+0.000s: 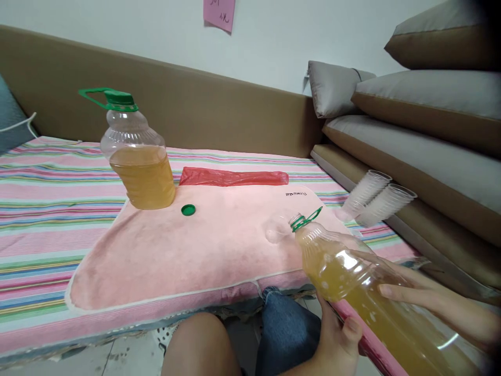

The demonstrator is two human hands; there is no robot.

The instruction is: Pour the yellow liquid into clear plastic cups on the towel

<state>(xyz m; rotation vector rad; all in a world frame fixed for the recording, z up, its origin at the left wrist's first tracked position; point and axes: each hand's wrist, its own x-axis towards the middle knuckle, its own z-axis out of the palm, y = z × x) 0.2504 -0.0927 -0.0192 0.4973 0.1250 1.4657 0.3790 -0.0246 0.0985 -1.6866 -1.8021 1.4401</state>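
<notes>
A large clear plastic bottle [340, 271] of yellow liquid is tilted at the lower right, its uncapped mouth with a green ring pointing up and left. My left hand [338, 337] is closed round its underside, by a pink strip [348, 310] that may be its label. My right hand [426, 292] grips the bottle's upper side, fingers stretched along it. Close to the mouth, a clear plastic cup [276, 228] is on the pink mat [156, 261]. A green cap [188, 210] lies farther left. Behind it, a second bottle [144, 177] stands upright, green-capped and partly full.
Two stacks of clear cups [385, 205] lean by the piled cushions [422, 141] on the right. A red plastic bag [235, 177] lies along the mat's far edge. Striped cloth [35, 219] covers the surface. My knees [203, 344] are below its front edge.
</notes>
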